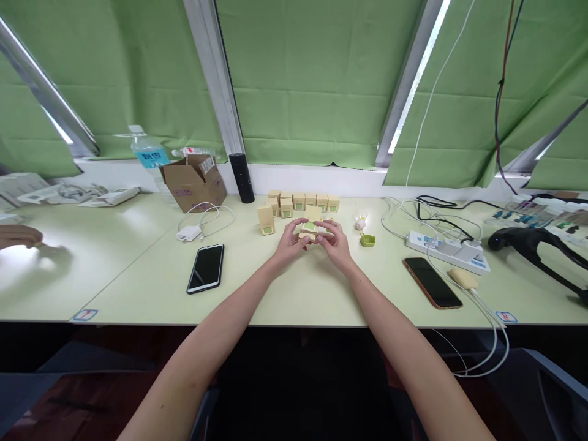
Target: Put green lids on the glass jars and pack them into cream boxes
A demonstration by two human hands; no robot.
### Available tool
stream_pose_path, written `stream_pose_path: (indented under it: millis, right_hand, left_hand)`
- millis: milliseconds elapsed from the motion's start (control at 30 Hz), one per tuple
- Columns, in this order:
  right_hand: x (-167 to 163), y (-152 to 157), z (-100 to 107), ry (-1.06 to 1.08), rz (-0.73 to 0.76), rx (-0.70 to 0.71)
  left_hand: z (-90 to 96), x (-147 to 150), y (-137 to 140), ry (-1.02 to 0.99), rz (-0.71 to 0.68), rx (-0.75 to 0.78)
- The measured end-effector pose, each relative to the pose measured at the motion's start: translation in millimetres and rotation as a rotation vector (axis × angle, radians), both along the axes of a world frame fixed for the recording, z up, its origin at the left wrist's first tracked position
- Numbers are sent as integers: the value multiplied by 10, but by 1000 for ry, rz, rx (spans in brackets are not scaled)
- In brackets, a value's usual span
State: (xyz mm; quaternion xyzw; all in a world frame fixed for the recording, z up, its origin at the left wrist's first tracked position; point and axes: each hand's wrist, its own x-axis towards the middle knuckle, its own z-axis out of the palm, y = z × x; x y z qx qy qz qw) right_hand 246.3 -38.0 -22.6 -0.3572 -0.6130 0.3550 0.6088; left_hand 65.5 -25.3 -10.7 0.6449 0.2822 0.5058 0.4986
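Note:
Both my hands meet over the middle of the table around a small cream-coloured box point(310, 228) with a green patch. My left hand point(291, 241) grips its left side, fingers curled around it. From the right, my right hand point(335, 244) closes on the same box, thumb at the front. A raised flap seems to stand at the box's back; its lower part is partly hidden by my fingers. Just left stands a similar box with its flap up point(266, 220). To the right lie a small green case point(367, 240) and a small pale pink-white item point(360, 223).
Behind my hands, several similar boxes point(299, 201) stand in rows. Phones lie at left point(206, 268) and right point(432, 282). A power strip point(448, 251) with cables, a cardboard box point(195, 182) and a black cylinder point(241, 177) are around. Another person's hand point(21, 236) is far left.

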Motion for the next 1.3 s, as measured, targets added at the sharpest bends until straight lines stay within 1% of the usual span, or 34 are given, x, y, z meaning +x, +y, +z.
stream_pose_path:
  millis: [133, 300, 433, 600, 800, 900, 1033, 1167, 1300]
  right_hand:
    - [1, -38, 34, 2, 44, 6]
    - [-10, -53, 41, -33, 53, -6]
    - [-33, -52, 30, -13, 51, -2]
    - [-39, -37, 4, 13, 40, -19]
    - [-16, -1, -12, -6, 18, -31]
    - [-9, 12, -7, -23, 6, -26]
    - [-17, 17, -3, -24, -1, -15]
    - [-30, 20, -11, 26, -8, 2]
    - [-28, 39, -34, 12, -17, -6]
  left_hand:
    - [43, -22, -4, -40, -6, -18]
    - [61, -18, -15, -62, 23, 1]
    - [57, -14, -12, -64, 24, 15]
    - [43, 7, -9, -36, 74, 26]
    - [32, 41, -4, 22, 126, 4]
    - [17, 55, 8, 26, 148, -9]
    - [5, 59, 5, 13, 185, 13]
    - [10, 42, -32, 4, 135, 40]
    - [1, 34, -50, -27, 114, 81]
